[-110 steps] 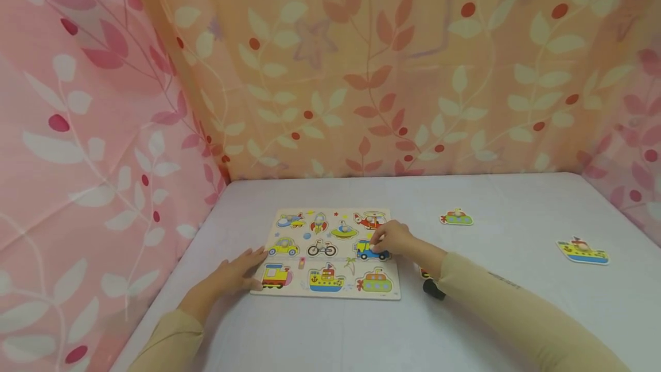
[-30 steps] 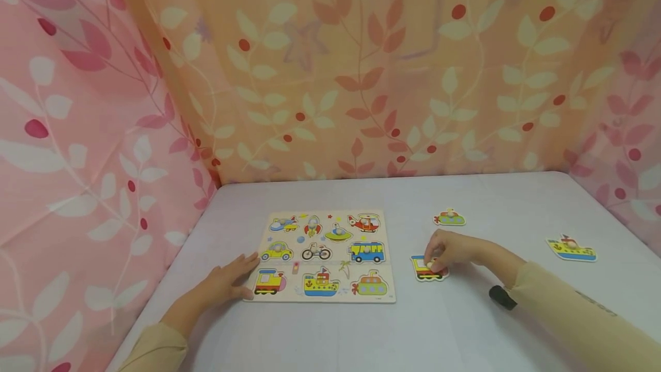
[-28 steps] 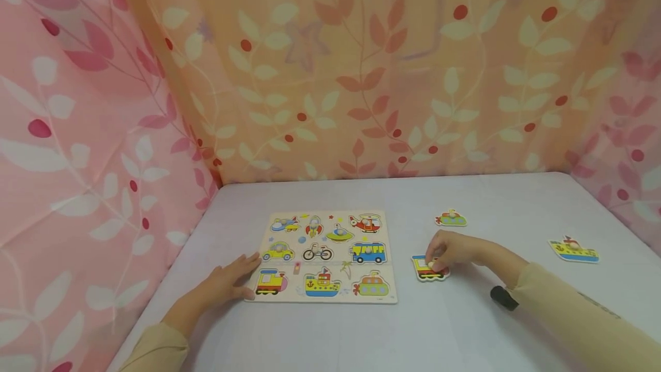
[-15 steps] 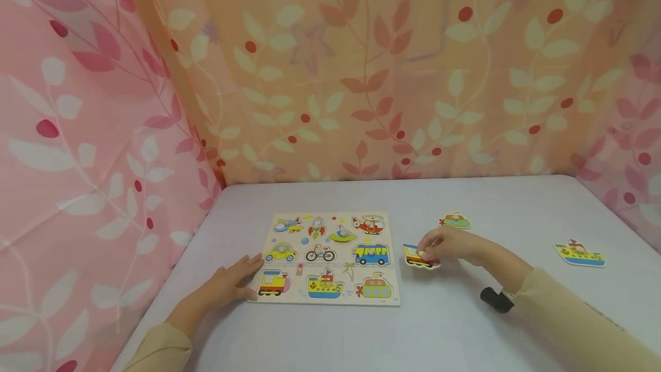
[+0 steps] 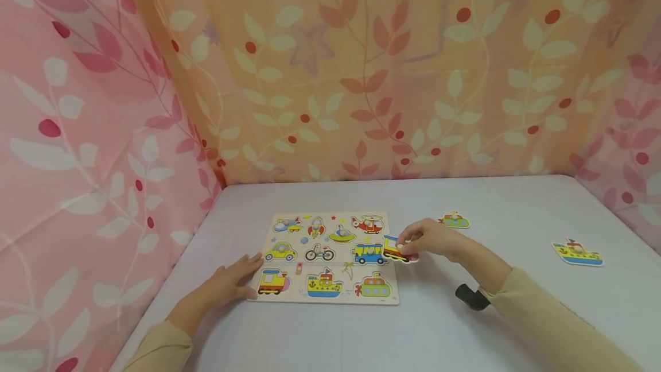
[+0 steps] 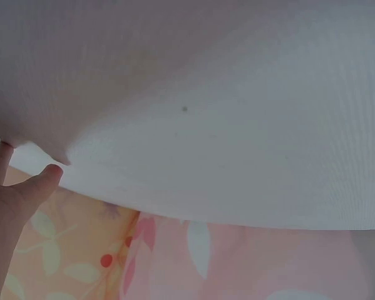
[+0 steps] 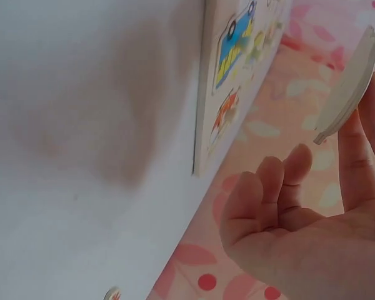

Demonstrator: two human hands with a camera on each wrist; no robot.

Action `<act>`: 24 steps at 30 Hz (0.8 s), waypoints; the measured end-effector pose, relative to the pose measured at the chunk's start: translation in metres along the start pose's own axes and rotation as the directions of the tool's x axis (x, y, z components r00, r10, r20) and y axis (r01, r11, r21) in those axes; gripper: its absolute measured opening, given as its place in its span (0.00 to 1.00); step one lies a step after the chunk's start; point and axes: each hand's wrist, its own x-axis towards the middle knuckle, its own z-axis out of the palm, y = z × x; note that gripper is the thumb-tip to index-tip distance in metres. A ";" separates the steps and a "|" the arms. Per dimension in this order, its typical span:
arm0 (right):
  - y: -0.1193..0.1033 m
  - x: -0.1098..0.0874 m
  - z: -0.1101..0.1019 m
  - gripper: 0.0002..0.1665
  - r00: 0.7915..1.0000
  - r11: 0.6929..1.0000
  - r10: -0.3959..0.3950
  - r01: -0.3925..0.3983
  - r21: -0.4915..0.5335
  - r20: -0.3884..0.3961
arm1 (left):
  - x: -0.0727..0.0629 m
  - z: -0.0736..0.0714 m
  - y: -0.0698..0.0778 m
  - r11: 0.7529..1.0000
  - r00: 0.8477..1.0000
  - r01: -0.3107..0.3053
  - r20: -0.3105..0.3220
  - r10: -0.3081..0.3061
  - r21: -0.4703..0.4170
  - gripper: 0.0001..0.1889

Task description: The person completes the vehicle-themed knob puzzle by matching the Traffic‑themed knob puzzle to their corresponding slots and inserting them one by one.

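My right hand pinches a train puzzle piece by its small knob, tilted over the right edge of the puzzle board. The right wrist view shows the plain back of the train piece between thumb and finger, off the table. My left hand rests at the board's left edge with its fingers extended. Knobbed pieces such as the bus, the car and the helicopter sit on the board. Its bottom row shows train, ship and submarine pictures without knobs.
A submarine piece lies on the table right of the board, partly behind my right hand. Farther right lies a ship piece. A black object shows at my right sleeve. Patterned curtains enclose the table's back and sides.
My right hand has left the bus piece on the board, picked up the train piece from the table and carried it left to the board's edge. My left hand stays at the board's left edge.
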 end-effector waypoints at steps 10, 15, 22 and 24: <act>-0.012 0.015 0.027 0.06 0.999 0.998 -0.037 0.035 0.051 0.033 | 0.002 -0.002 -0.001 1.000 1.000 -0.009 0.014 0.009 -0.002 0.44; -0.019 0.023 0.041 0.06 0.999 0.998 -0.044 0.042 0.050 0.025 | 0.003 -0.006 0.001 1.000 0.999 -0.003 0.047 0.002 0.007 0.46; -0.029 0.034 0.059 0.06 0.999 0.996 -0.042 0.041 0.076 0.015 | 0.003 -0.008 -0.001 1.000 0.997 0.012 0.081 -0.012 0.000 0.48; -0.034 0.036 0.064 0.06 0.999 0.996 -0.042 0.041 0.084 0.010 | 0.002 -0.008 -0.003 1.000 0.996 0.018 0.084 -0.018 0.002 0.49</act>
